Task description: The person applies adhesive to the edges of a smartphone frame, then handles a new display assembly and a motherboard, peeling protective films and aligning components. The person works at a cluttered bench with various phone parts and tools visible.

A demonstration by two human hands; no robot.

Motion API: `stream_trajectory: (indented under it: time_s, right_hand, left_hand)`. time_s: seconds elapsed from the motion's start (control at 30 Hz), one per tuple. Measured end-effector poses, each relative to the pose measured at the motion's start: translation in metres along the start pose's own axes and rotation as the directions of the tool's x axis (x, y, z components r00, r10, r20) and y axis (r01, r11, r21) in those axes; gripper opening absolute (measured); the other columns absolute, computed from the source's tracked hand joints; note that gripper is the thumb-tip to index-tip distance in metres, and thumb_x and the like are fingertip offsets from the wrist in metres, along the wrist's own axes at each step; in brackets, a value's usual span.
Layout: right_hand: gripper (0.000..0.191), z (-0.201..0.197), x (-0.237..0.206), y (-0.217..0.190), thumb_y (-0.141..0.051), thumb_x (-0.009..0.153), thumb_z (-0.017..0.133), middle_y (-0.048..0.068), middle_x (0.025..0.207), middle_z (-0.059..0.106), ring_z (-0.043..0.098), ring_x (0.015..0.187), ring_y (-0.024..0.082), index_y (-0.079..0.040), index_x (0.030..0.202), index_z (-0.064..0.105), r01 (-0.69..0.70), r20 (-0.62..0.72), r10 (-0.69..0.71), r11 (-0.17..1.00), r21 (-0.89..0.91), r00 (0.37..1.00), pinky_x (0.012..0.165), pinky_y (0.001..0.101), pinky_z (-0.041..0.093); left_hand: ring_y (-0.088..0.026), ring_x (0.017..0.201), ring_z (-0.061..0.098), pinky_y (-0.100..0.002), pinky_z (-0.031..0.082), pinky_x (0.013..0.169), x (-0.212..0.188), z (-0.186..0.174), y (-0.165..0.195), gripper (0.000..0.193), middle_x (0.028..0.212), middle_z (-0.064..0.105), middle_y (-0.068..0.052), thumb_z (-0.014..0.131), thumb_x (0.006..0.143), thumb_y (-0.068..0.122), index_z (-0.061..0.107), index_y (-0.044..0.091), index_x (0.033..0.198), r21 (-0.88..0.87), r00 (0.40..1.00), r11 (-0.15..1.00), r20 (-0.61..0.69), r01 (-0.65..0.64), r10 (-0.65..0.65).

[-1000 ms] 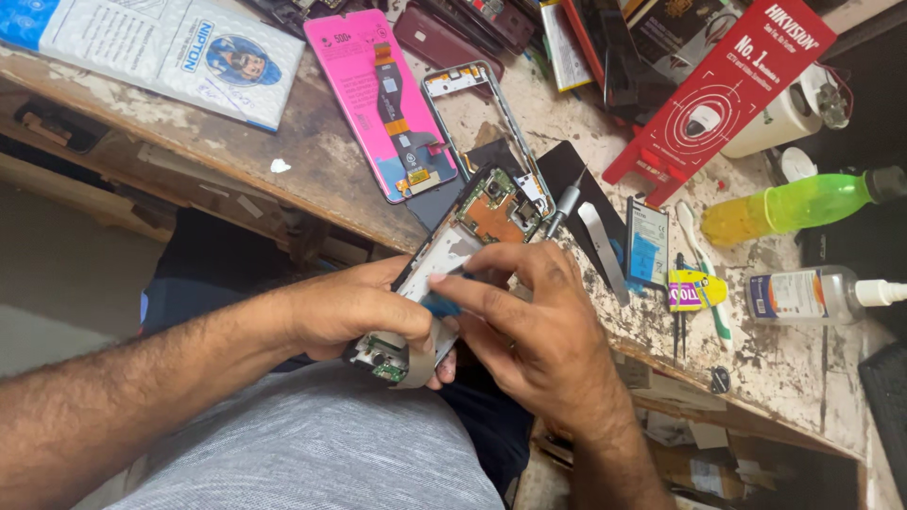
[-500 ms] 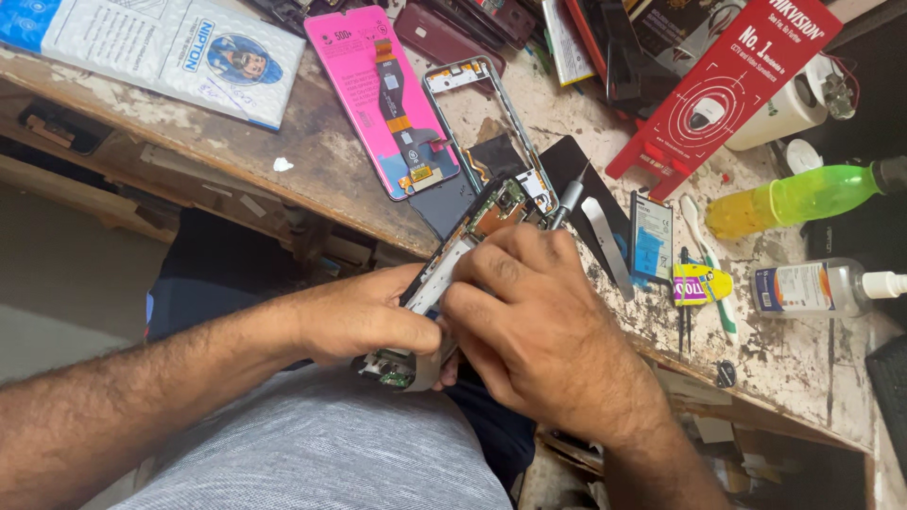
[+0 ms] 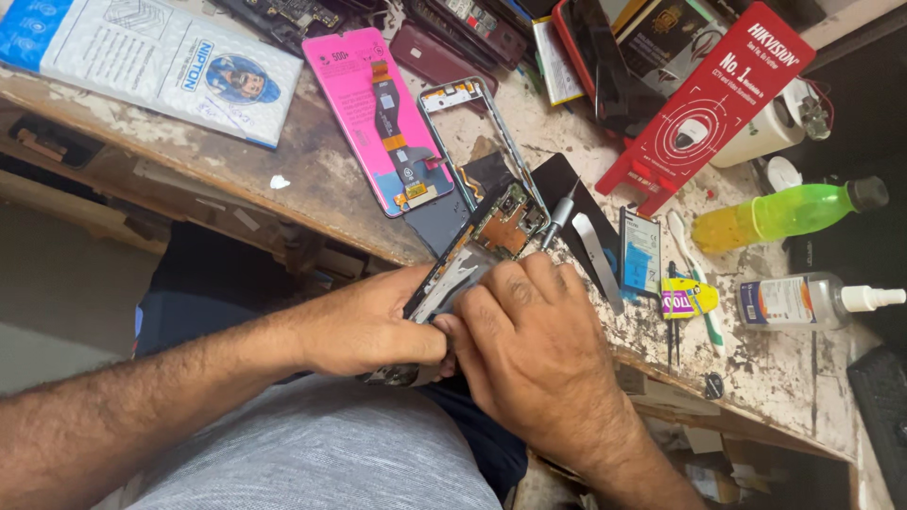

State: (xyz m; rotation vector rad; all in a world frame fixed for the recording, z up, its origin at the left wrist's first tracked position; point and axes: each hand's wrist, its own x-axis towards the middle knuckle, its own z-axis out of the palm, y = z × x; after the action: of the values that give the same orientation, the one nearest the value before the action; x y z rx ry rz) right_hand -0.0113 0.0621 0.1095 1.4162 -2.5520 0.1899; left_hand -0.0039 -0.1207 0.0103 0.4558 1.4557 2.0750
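Phone (image 3: 491, 231), back off, held at the counter (image 3: 312, 179) edge over the lap.
Light, stiff, fragile: exposed board, so grip by the frame edges. Left hand (image 3: 368, 326) fingers closed around its lower side; right hand (image 3: 534, 340) fingers pressed flat on its middle.

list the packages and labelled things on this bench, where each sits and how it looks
White and blue flat packet: far left, lying flat.
Pink screen pack: middle, rectangular, ribbon cable on it.
Red box: upper right, long, white camera picture.
Clear bottle: right, on its side, white label.
Yellow-green bottle: right, lying down.
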Motion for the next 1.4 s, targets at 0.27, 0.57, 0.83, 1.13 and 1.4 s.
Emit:
stream_trajectory:
  time_s: [0.27, 0.57, 0.83, 1.13, 1.4]
  right_hand:
    - [0.023, 0.012, -0.009, -0.002, -0.019, 0.087, 0.079, 0.014, 0.096, 0.058, 0.054, 0.091, 0.034, -0.005, 0.092, 0.060, -0.024, -0.129, 0.025, 1.000, 0.011, 0.991, 0.080, 0.0480, 0.043]
    - [0.022, 0.008, -0.014, 0.009, -0.006, 0.084, 0.080, 0.009, 0.090, 0.065, 0.064, 0.086, 0.027, -0.002, 0.101, 0.067, -0.088, -0.068, 0.117, 0.940, 0.330, 0.991, 0.076, 0.0376, 0.052]
    - [0.027, 0.006, -0.014, 0.012, 0.004, 0.082, 0.075, 0.008, 0.093, 0.068, 0.069, 0.087, 0.025, -0.003, 0.107, 0.070, -0.103, -0.048, 0.133, 0.912, 0.398, 0.990, 0.078, 0.0352, 0.055]
    - [0.032, 0.002, -0.007, 0.004, 0.005, 0.078, 0.075, 0.013, 0.101, 0.069, 0.070, 0.092, 0.030, 0.002, 0.109, 0.069, 0.105, -0.106, -0.085, 0.973, 0.203, 0.991, 0.081, 0.0397, 0.058]
    - [0.034, 0.004, -0.011, 0.004, 0.005, 0.078, 0.074, 0.015, 0.105, 0.068, 0.070, 0.097, 0.032, 0.003, 0.111, 0.068, 0.109, -0.134, -0.089, 0.983, 0.148, 0.987, 0.084, 0.0418, 0.059]
  left_hand:
    - [-0.011, 0.070, 0.062, -0.028, 0.054, 0.061, -0.002, -0.001, -0.003, 0.030, 0.080, 0.066, -0.004, 0.063, 0.082, 0.011, 0.058, 0.004, 0.111, -0.032, 1.000, 0.999, -0.008, 0.013, -0.013]
    - [-0.011, 0.080, 0.068, -0.028, 0.058, 0.071, -0.003, -0.003, -0.003, 0.043, 0.090, 0.071, -0.005, 0.064, 0.082, 0.012, 0.058, 0.003, 0.123, 0.039, 0.999, 0.999, -0.032, 0.007, -0.006]
    - [-0.012, 0.076, 0.065, -0.031, 0.057, 0.068, -0.004, 0.004, 0.010, 0.059, 0.088, 0.069, -0.005, 0.069, 0.075, 0.014, 0.054, 0.007, 0.131, 0.359, 0.992, 0.933, -0.104, -0.028, 0.070]
    - [-0.018, 0.081, 0.068, -0.034, 0.058, 0.073, -0.005, 0.006, 0.013, 0.058, 0.096, 0.070, -0.008, 0.065, 0.074, 0.015, 0.054, 0.006, 0.131, 0.399, 0.987, 0.916, -0.129, -0.035, 0.093]
    - [-0.015, 0.065, 0.066, -0.033, 0.057, 0.060, -0.010, 0.010, 0.023, 0.062, 0.079, 0.068, -0.006, 0.064, 0.072, 0.015, 0.052, 0.011, 0.133, 0.339, 0.986, 0.935, -0.158, 0.103, -0.052]
